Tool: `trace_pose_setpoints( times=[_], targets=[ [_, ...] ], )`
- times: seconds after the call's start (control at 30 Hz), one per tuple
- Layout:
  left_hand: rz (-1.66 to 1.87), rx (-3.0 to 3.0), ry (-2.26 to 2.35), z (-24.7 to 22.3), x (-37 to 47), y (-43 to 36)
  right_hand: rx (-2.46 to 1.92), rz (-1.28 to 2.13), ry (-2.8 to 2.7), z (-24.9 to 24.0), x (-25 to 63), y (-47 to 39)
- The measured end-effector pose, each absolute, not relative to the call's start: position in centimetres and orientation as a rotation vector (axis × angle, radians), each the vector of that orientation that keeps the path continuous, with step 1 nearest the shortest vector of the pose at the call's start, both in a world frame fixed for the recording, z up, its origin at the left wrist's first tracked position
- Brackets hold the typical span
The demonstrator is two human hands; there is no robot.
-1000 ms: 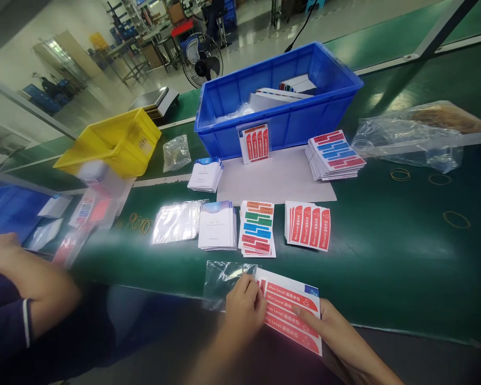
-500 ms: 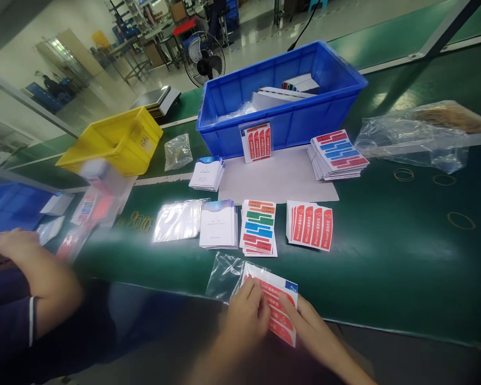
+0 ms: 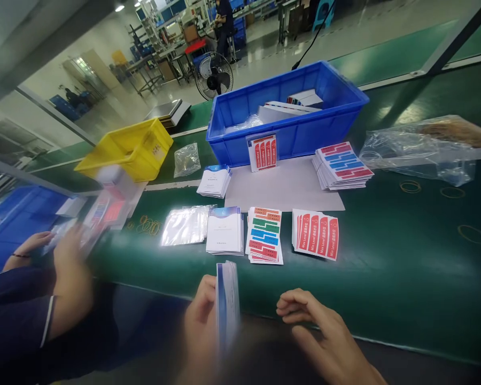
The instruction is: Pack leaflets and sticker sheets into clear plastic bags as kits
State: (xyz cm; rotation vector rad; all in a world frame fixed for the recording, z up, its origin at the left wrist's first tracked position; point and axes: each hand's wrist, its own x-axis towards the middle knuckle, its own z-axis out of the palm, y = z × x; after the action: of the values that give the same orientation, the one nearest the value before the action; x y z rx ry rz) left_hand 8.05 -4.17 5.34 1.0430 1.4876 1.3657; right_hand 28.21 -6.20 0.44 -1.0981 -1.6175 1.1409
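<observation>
1. Head view: the left hand (image 3: 202,326) grips a bagged sticker pack (image 3: 227,305) held on edge (blurred), its thumb against the pack's left face.
2. The right hand (image 3: 324,337) sits just right of the pack, empty, fingers loosely curled.
3. Beyond both hands lie the booklet stack (image 3: 224,231), colour label stack (image 3: 265,235) and red label stack (image 3: 316,234).

The co-worker's hands (image 3: 66,251) and the held packet (image 3: 227,305) are blurred.

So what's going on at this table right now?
A person holds a thin packet on edge in the left hand, near the green table's edge; the right hand hovers empty beside it. Ahead lie stacks of bags, booklets and sticker sheets. A co-worker's hands work at left.
</observation>
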Motion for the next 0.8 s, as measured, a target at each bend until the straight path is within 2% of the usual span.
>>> trace_pose_setpoints(
  times=[0.2,0.27,0.4,0.8],
  targets=[
    [1.265,1.164,1.414,5.1,9.4,-3.9,-0.86,0.371,-2.001,1.9,25.8,-5.8],
    [1.254,1.224,1.369,4.8,9.5,-4.0,-0.863,0.256,-2.127,2.7,25.5,-5.3],
    [1.302,1.186,1.325,4.5,9.1,-4.1,-0.928,0.279,-2.092,3.3,25.6,-4.8],
    [1.278,1.202,1.161,4.1,9.6,-4.3,-0.956,0.425,-1.917,0.7,23.9,-5.2]
  ],
)
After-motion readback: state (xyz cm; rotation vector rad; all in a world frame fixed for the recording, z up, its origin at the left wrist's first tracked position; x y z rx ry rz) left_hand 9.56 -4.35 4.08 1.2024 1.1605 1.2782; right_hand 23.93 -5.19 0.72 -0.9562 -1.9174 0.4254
